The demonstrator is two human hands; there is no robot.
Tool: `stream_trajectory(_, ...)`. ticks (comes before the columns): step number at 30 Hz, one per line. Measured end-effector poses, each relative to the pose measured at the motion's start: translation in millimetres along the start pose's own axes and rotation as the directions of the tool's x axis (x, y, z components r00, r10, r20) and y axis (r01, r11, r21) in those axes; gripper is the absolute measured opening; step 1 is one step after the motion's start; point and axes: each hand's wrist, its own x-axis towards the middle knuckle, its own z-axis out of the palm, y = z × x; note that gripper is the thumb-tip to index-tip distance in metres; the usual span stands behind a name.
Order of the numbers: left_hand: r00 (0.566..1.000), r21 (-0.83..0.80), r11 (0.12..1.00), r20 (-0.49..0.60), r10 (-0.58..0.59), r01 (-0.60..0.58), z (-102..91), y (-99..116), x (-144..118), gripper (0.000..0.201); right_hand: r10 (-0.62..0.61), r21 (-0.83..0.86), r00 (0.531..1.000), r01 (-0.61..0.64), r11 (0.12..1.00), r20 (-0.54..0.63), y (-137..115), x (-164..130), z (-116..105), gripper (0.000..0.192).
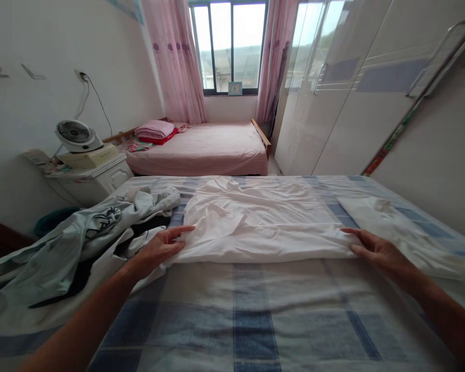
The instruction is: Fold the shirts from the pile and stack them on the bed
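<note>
A white shirt (pixel 263 240) lies spread on the bed in front of me, its near part folded over into a long flat band. The left end of that band is between the thumb and fingers of my left hand (pixel 160 248). At the opposite end, my right hand (pixel 375 249) grips the fabric the same way. Wrinkles run across the shirt's far half. Left of it, a loose heap of light clothes (pixel 96 232) with dark lettering and black parts reaches close to my left forearm. Another white garment (pixel 395 232) lies flat beyond my right hand.
A blue-and-white checked sheet (pixel 251 320) covers the bed. Behind it stands a second bed (pixel 217 147) with pink bedding. At left, a fan (pixel 77 135) sits on a box atop a white cabinet (pixel 104 178). A tall white wardrobe (pixel 341 113) lines the right side.
</note>
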Motion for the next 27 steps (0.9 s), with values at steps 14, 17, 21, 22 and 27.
stream_trajectory(14, 0.983, 0.561, 0.826, -0.12, 0.136, -0.045, 21.4, 5, 62, 0.056, -0.142, -0.325, 0.989, 0.125, 0.937, -0.028, -2, 52, 21, 0.042)
stream_trajectory(17, 0.975, 0.544, 0.835, -0.137, 0.177, -0.075, 28.3, -2, 65, 0.049, -0.154, -0.335, 0.988, 0.139, 0.932, -0.02, 1, 58, 31, 0.031)
stream_trajectory(21, 0.902, 0.556, 0.819, -0.268, 0.339, -0.143, 30.3, -12, 56, 0.046, -0.214, -0.288, 0.965, 0.164, 0.944, -0.152, 6, 60, 32, 0.027)
stream_trajectory(22, 0.881, 0.606, 0.785, -0.291, 0.374, -0.132, 30.7, -13, 53, 0.045, -0.223, -0.312, 0.955, 0.155, 0.937, -0.196, 5, 59, 32, 0.028)
stream_trajectory(27, 0.788, 0.839, 0.458, -0.057, 0.613, -0.295, 45.4, 8, 40, 0.038, -0.407, -0.439, 0.893, 0.294, 0.849, -0.19, -36, 39, 42, 0.046)
